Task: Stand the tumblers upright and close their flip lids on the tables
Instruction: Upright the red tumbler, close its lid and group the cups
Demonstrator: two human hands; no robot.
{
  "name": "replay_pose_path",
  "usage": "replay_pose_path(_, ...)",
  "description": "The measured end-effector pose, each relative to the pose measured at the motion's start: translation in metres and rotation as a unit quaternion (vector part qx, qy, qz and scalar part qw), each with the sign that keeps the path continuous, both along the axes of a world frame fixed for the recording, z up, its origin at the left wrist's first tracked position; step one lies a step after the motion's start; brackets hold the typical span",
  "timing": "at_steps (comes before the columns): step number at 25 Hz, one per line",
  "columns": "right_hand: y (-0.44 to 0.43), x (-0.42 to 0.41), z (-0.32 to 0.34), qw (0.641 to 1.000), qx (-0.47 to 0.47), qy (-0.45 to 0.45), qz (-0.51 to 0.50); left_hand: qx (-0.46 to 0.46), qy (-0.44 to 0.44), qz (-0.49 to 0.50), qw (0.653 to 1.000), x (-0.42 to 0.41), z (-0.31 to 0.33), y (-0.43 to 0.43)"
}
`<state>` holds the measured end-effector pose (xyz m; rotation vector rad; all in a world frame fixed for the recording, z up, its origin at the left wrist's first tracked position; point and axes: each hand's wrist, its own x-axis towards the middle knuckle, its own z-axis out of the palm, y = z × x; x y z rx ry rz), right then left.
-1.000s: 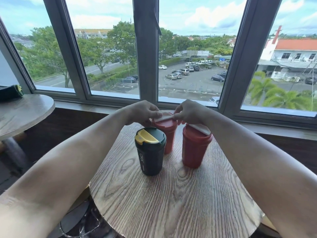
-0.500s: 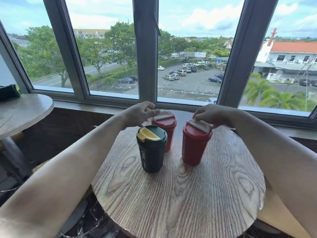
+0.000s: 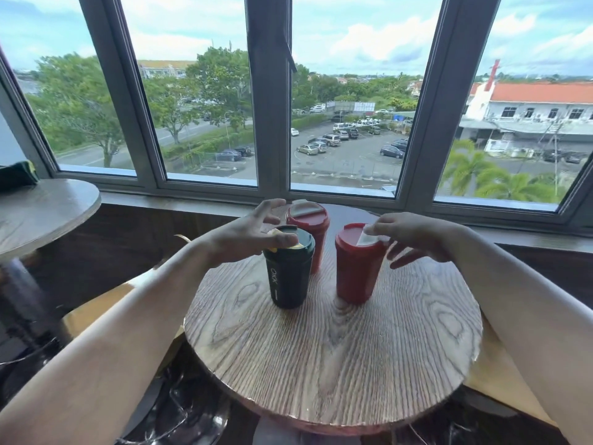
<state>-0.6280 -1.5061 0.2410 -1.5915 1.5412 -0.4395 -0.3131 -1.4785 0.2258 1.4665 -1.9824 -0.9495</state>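
Three tumblers stand upright on the round wooden table (image 3: 337, 358). A dark green tumbler (image 3: 288, 277) with a yellow flip lid is at the front left. A red tumbler (image 3: 308, 227) with a white flip lid, lying flat, stands behind it. Another red tumbler (image 3: 356, 268) is on the right. My left hand (image 3: 253, 239) hovers over the green tumbler's lid, fingers spread, thumb on the yellow flap. My right hand (image 3: 414, 237) has fingertips on the right tumbler's white flap, other fingers apart.
A window wall with grey frames runs behind the table, above a ledge (image 3: 192, 200). A second round table (image 3: 41, 213) stands at the left with a dark green object (image 3: 16, 175) on it. Dark chair bases (image 3: 179, 409) show below.
My left hand has moved from the rear red tumbler's lid to over the green tumbler. My right hand has moved from the rear tumbler to the right red tumbler's flap.
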Motion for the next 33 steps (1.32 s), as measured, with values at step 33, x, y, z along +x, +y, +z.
replay_pose_path(33, 0.024, 0.012, -0.052, 0.975, -0.139, -0.164, 0.059, -0.036, 0.133, 0.001, 0.991, -0.021, -0.03, 0.016)
